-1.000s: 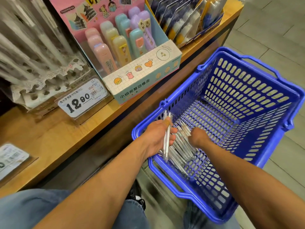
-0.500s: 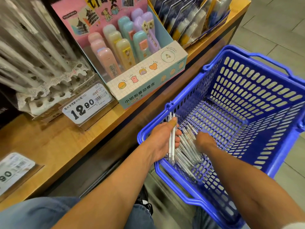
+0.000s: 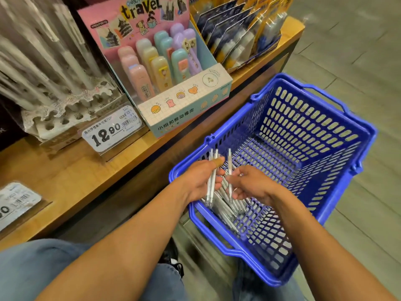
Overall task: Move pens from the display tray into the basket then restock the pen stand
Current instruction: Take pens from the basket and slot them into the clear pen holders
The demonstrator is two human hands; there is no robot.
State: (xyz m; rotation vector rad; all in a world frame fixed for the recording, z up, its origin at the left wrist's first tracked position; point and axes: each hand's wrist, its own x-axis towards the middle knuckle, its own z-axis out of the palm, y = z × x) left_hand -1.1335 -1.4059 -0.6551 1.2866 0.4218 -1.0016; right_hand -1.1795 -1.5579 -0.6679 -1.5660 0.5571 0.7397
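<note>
A blue plastic basket (image 3: pixel 338 135) sits on the floor beside the wooden shelf. Several clear white pens (image 3: pixel 227 210) lie in its near left corner. My left hand (image 3: pixel 200 179) is over that corner, shut on two pens (image 3: pixel 211 177) held upright. My right hand (image 3: pixel 249 184) is just right of it, pinching one pen (image 3: pixel 230 170) that points up. The clear pen stand (image 3: pixel 63 109) with its holed base stands on the shelf at the far left, holding several blurred pens.
A price tag reading 12.90 (image 3: pixel 111 128) leans in front of the stand. A pastel eraser display box (image 3: pixel 180 98) and carded packs (image 3: pixel 238 35) fill the shelf to the right. The wooden shelf edge (image 3: pixel 86 190) runs beside the basket. My knees are below.
My right hand has lifted out of the pen pile with one pen and turned palm-up toward my left hand. The left hand still holds its pens.
</note>
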